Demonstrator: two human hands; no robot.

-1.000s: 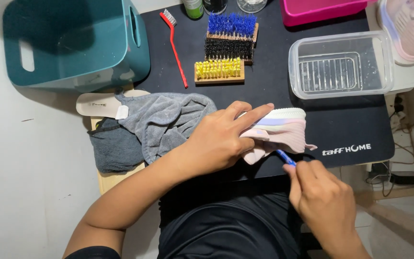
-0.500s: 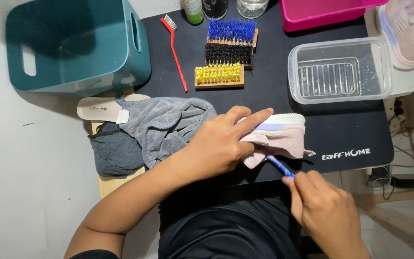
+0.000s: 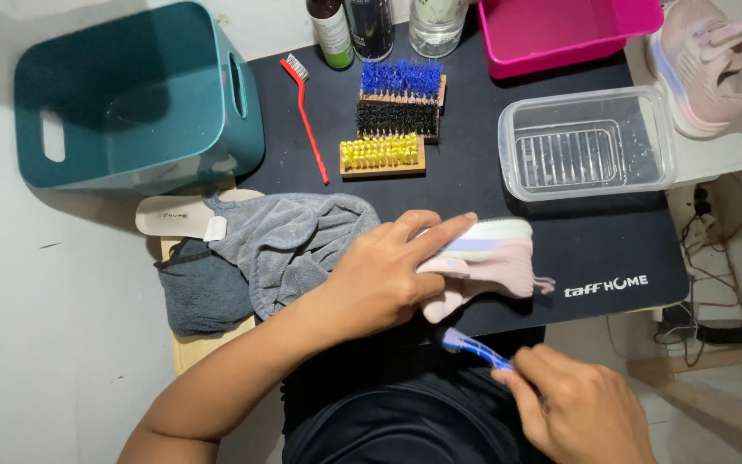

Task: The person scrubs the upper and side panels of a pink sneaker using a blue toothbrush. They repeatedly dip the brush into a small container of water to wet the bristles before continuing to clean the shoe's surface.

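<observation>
Since a second ago the right hand (image 3: 581, 412) has dropped back a bit, fingers pinched around a blue toothbrush (image 3: 474, 347) just below the shoe. Left hand (image 3: 384, 279) lies curled over the pink sneaker (image 3: 491, 262), pressing it onto the black mat (image 3: 611, 232), grey towel (image 3: 276, 245) right beside.

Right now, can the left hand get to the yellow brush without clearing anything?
Probably yes. The left hand holds the pink shoe; the yellow brush lies just beyond on bare black mat, nothing between, though it must release the shoe.
</observation>
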